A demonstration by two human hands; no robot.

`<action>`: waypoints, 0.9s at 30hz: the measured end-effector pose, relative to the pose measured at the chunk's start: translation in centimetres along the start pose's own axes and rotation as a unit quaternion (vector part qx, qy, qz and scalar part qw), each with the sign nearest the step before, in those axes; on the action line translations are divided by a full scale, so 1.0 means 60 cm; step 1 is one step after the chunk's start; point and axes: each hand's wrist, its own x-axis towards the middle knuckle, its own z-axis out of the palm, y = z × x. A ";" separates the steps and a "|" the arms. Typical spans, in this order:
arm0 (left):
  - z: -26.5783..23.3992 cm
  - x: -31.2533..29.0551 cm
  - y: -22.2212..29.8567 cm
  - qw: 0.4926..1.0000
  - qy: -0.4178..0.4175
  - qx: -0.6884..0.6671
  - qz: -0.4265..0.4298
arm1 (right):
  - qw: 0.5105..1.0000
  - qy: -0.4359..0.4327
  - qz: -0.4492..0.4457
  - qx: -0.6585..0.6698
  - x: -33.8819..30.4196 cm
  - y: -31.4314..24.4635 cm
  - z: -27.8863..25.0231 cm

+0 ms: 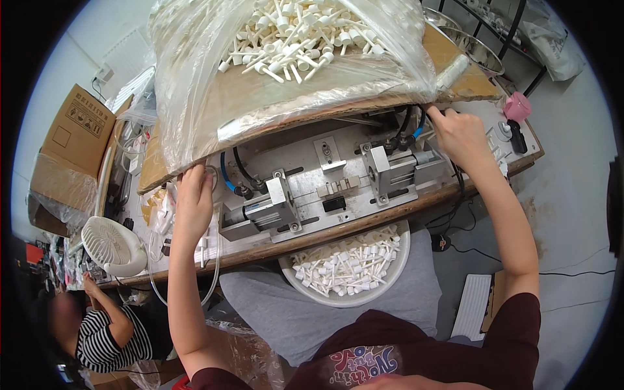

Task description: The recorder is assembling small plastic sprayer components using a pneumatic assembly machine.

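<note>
A brown cardboard sheet (474,81) is raised at a slant over the far part of the bench. On it lies a clear plastic bag (188,84), open toward me, with a heap of small white plastic pieces (286,39), each with a stem and a cap-like head. My left hand (193,195) is closed on the sheet's near left edge. At the near right edge my right hand (460,133) is closed too, fingertips partly hidden beneath cardboard and plastic. Between my forearms stands a metal fixture with a left pneumatic cylinder (263,211) and a right one (393,172).
A round white basin (404,260) of similar white pieces rests on my lap, under the bench edge (351,222). A white fan (112,247) and an open carton (75,133) stand left. A pink object (517,106) sits right. Another person (114,335) works at lower left.
</note>
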 end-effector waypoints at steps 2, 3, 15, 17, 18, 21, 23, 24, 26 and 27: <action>0.012 -0.001 -0.014 1.000 0.004 -0.004 0.005 | 1.000 -0.025 -0.009 0.011 0.021 -0.003 0.007; 0.014 -0.004 -0.018 1.000 0.007 -0.006 0.008 | 0.999 -0.026 -0.011 0.035 0.023 -0.010 0.002; -0.067 0.059 0.176 0.965 0.151 -0.108 0.186 | 0.895 0.242 0.014 0.375 0.138 -0.083 -0.135; -0.049 0.128 0.189 0.957 0.179 -0.098 0.205 | 0.899 0.218 0.002 0.380 0.219 -0.087 -0.118; -0.033 0.167 0.181 0.958 0.175 -0.098 0.205 | 0.903 0.190 -0.003 0.385 0.263 -0.083 -0.088; 0.019 0.276 0.159 0.980 0.104 -0.090 0.144 | 0.932 -0.050 0.113 0.341 0.376 -0.057 0.009; 0.039 0.312 0.171 0.992 0.054 -0.043 0.108 | 0.932 -0.047 0.176 0.313 0.412 -0.050 0.053; 0.049 0.328 0.181 0.995 0.029 -0.021 0.092 | 0.938 0.024 0.203 0.281 0.422 -0.043 0.089; 0.055 0.352 0.173 0.998 -0.031 -0.003 0.053 | 0.923 0.061 0.227 0.305 0.429 -0.067 0.087; 0.057 0.359 0.166 0.998 -0.060 0.006 0.032 | 0.907 0.030 0.229 0.352 0.438 -0.070 0.080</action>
